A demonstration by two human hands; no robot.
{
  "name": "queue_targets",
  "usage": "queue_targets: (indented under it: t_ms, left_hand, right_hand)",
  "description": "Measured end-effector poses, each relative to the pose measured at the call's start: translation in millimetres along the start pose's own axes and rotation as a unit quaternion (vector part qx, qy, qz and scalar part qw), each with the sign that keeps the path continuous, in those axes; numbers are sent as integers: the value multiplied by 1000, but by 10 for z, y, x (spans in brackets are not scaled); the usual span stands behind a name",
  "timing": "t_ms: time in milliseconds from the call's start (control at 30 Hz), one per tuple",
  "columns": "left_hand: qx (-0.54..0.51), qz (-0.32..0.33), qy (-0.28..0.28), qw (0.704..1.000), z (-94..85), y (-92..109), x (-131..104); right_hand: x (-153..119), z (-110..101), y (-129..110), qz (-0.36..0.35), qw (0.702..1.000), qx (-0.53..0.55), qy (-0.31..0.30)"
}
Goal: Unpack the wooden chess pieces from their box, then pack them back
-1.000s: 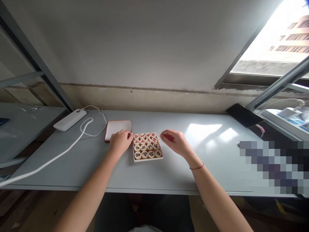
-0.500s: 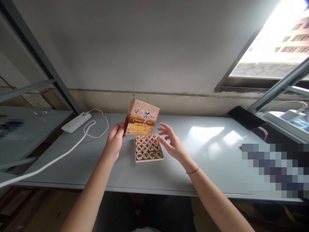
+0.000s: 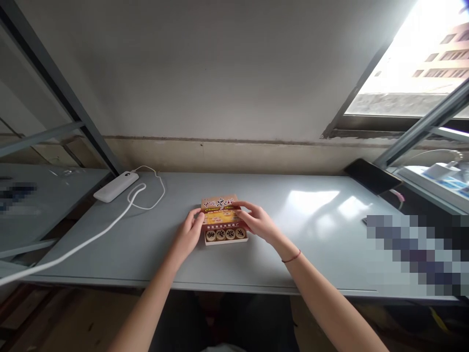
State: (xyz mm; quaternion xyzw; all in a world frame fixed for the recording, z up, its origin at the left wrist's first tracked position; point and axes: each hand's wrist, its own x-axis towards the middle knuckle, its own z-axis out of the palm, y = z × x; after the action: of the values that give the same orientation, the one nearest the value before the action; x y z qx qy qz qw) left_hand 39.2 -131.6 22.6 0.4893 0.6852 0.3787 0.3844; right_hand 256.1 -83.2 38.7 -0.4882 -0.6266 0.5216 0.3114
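Observation:
A printed Chinese chess box lid (image 3: 220, 216) is held tilted over the box tray (image 3: 229, 242), covering most of it. My left hand (image 3: 187, 232) grips the lid's left edge, thumb on its face. At the opposite edge, my right hand (image 3: 258, 221) also has hold of the lid, thumb and fingers around the side. The nearest row of round wooden chess pieces (image 3: 220, 234), marked with black characters, shows below the lid's front edge. The lid hides the other pieces.
A white power strip (image 3: 116, 187) with a white cable (image 3: 84, 247) lies on the left of the grey desk (image 3: 311, 259). At the right, a black phone (image 3: 373, 178) leans by the metal frame. A blurred patch covers the right corner.
The lid has come down from above the back of the tray to over the pieces. My right hand, which was free, has taken hold of the lid's right side.

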Motion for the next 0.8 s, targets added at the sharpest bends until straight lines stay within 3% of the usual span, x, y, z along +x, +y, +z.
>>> queue_targets:
  t_ms: [167,367,567,800]
  left_hand:
    - [121,13,-48,991,-30,46,-81]
    - [218,37,-44,974,-9,157,-70]
    - [266,79,-39,960,-38,144,-157]
    - [378,122,-36,917,-36,32,-258]
  right_hand:
    - [-77,-137,-85,11,995,-79,-55]
    - [-104,-98,-20,-2,994,-104,-35]
    - [-260,-55,99,-15,988,-148,-46]
    - [-442,30,161,-69,950,-302,-47]
